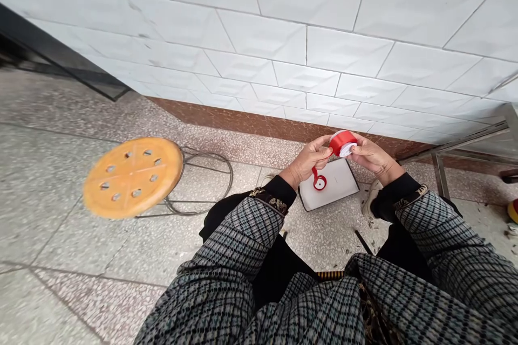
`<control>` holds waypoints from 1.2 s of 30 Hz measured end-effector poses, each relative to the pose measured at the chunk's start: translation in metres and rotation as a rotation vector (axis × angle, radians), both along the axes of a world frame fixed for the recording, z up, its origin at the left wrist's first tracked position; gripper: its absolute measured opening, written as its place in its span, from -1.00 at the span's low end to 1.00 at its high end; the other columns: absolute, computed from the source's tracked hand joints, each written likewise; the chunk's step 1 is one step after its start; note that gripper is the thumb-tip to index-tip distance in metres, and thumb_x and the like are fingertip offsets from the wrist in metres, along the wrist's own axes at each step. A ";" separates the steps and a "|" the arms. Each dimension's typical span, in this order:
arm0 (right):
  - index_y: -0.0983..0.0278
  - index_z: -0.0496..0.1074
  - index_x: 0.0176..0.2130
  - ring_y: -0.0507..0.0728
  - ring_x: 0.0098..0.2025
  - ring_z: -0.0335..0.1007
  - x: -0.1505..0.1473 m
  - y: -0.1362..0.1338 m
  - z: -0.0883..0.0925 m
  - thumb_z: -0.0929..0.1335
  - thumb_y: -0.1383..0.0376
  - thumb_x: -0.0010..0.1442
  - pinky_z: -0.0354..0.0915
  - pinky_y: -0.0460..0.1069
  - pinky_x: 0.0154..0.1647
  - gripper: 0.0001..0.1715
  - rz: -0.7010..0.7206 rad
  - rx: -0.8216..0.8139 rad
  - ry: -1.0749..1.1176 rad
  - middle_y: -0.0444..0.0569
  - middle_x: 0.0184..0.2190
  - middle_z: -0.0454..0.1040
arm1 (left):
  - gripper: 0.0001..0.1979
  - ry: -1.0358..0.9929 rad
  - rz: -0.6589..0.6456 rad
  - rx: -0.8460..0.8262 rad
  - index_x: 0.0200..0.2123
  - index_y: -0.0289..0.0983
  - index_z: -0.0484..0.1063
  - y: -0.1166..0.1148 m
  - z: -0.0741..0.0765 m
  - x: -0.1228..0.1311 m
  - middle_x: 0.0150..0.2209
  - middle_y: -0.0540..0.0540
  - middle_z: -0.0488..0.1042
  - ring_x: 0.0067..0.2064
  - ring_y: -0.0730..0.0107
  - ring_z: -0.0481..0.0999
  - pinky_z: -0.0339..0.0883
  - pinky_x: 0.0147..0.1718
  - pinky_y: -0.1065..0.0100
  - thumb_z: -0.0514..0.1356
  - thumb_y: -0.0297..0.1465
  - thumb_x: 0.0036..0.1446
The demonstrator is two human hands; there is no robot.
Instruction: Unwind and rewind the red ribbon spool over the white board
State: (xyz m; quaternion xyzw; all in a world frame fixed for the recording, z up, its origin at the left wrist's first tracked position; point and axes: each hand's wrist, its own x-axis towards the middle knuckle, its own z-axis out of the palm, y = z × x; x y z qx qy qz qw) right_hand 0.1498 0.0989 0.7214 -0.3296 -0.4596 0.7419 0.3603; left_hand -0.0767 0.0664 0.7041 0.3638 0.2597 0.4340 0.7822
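Observation:
A spool of red ribbon (342,143) with a white core is held up between my two hands. My left hand (311,159) is closed on the spool's left side, fingers pressed on the ribbon. On its right side, my right hand (371,155) grips the white face and rim. A length of red ribbon hangs below my left hand and ends in a curl (319,183), seen over a white box or board (339,194) with dark edges on the floor. Whether the curl touches the white surface I cannot tell.
An orange round stool seat (133,177) with holes and wire legs lies tilted on the speckled floor (81,248) at left. A white tiled wall (275,38) rises ahead. A metal frame (441,172) stands at right. My shoes are beside the white box.

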 end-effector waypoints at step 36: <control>0.20 0.61 0.04 0.16 -0.14 0.55 0.026 -0.016 0.063 0.69 0.34 -0.15 0.52 0.13 0.04 -0.28 0.067 0.335 -0.389 -0.08 -0.16 0.66 | -0.55 0.215 0.064 -0.022 -0.45 -0.28 0.38 -0.029 0.063 -0.008 -0.66 0.23 0.09 -0.67 0.74 -0.05 -0.26 -0.63 0.50 0.61 -0.28 -0.10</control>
